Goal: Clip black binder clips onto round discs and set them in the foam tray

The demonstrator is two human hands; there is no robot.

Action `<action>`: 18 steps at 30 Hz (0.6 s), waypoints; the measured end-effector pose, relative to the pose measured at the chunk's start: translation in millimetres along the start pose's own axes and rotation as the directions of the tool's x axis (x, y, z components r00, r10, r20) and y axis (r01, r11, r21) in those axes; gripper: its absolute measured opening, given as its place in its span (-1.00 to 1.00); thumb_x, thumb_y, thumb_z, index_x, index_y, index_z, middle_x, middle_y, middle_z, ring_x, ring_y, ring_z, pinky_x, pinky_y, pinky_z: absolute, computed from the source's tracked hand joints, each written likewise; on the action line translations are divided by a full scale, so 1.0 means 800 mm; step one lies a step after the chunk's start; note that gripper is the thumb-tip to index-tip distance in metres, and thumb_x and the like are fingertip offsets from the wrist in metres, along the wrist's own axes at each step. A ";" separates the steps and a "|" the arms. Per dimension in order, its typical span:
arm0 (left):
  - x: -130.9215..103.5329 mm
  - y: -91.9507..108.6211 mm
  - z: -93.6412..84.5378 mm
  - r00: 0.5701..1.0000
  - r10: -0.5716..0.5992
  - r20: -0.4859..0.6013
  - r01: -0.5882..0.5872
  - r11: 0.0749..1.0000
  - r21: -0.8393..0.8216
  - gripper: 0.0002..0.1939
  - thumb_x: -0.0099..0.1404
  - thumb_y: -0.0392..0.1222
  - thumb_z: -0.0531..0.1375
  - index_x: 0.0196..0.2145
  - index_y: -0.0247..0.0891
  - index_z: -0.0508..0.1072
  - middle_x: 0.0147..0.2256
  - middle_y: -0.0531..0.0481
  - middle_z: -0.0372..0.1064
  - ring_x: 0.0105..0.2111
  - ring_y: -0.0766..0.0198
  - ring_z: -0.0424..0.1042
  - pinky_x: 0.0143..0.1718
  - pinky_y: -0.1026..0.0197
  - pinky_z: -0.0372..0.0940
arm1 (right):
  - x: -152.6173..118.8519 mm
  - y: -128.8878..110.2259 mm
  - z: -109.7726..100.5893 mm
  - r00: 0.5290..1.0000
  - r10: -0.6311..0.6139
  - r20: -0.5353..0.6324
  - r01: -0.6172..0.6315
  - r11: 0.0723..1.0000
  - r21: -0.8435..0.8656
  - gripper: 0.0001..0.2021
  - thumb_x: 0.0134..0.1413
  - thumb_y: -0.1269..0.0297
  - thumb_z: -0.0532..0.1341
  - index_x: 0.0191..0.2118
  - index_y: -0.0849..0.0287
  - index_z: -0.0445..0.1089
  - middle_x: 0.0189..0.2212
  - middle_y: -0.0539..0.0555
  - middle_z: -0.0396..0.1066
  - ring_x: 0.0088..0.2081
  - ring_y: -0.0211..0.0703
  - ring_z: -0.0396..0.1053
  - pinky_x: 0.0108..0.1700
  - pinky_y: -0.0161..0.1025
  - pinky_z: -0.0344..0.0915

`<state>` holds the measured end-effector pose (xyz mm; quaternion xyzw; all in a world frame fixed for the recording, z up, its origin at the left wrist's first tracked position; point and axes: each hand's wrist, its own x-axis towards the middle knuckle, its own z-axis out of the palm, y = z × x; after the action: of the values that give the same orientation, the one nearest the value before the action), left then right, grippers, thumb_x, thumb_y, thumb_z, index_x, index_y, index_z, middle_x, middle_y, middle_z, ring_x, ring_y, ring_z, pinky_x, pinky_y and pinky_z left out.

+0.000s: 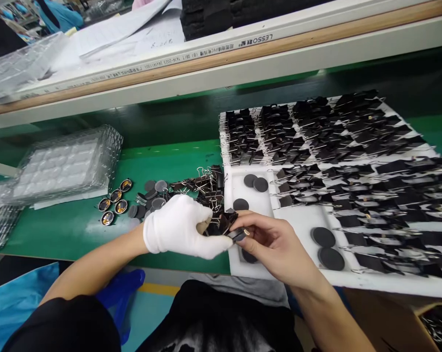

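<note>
My left hand (184, 227), in a white glove, pinches a small round black disc (239, 234) between thumb and fingers. My bare right hand (275, 239) grips the same disc from the other side, at the left edge of the white foam tray (297, 222). A dark binder clip (226, 221) sits just above the disc between my hands; whether it is clamped on is hard to make out. Behind my glove lies a heap of black binder clips (202, 183). Loose black and grey discs (151, 195) are scattered left of that heap, partly hidden by the glove.
Rows of clipped black pieces (308, 132) fill much of the tray, with loose discs (323, 237) in its near slots. Several round metal-rimmed parts (115, 196) lie on the green mat (70, 232). Clear plastic trays (67, 161) are stacked at left. A shelf edge (221, 63) crosses above.
</note>
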<state>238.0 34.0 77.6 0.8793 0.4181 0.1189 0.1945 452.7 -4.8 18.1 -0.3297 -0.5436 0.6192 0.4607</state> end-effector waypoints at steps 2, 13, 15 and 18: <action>-0.003 0.002 -0.002 1.000 0.021 -0.009 -0.020 0.999 0.032 -0.49 0.09 0.06 0.23 -0.70 -0.21 0.00 -0.73 0.21 -0.20 -0.66 0.47 -0.22 -0.65 0.26 -0.24 | 0.000 0.000 -0.003 1.000 0.021 0.020 -0.021 1.000 0.007 -0.88 0.15 0.37 0.38 -0.18 0.05 0.59 -0.13 0.05 0.53 -0.14 -0.27 0.52 -0.16 -0.41 0.46; -0.026 -0.002 -0.003 0.986 -0.045 0.161 0.053 0.998 -0.042 -0.60 0.26 -0.09 0.18 -0.60 -0.22 0.08 -0.67 0.22 -0.13 -0.64 0.46 -0.13 -0.59 0.27 -0.17 | 0.002 0.008 -0.012 0.973 0.086 -0.215 -0.073 0.995 0.070 -0.84 0.12 0.23 0.44 -0.15 0.02 0.61 -0.31 0.00 0.60 -0.32 -0.30 0.53 -0.25 -0.41 0.47; -0.027 -0.002 0.000 0.984 -0.044 0.170 0.052 0.998 -0.042 -0.60 0.27 -0.08 0.19 -0.59 -0.22 0.09 -0.67 0.22 -0.13 -0.65 0.46 -0.12 -0.59 0.26 -0.17 | 0.001 0.006 -0.010 0.971 0.076 -0.225 -0.075 0.997 0.013 -0.83 0.10 0.23 0.45 -0.16 0.02 0.62 -0.29 0.01 0.61 -0.29 -0.27 0.53 -0.27 -0.40 0.45; -0.028 -0.001 0.005 0.983 -0.033 0.183 0.039 0.999 -0.033 -0.60 0.28 -0.09 0.20 -0.59 -0.21 0.09 -0.67 0.22 -0.14 -0.66 0.45 -0.12 -0.59 0.25 -0.18 | 0.001 0.004 -0.008 0.975 0.070 -0.212 -0.081 0.996 -0.044 -0.84 0.08 0.23 0.44 -0.18 0.03 0.63 -0.31 0.02 0.62 -0.32 -0.23 0.52 -0.32 -0.36 0.45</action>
<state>224.6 15.9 72.9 0.8751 0.4121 0.0418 0.2501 457.4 -2.0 13.6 -0.4256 -0.4949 0.5836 0.4831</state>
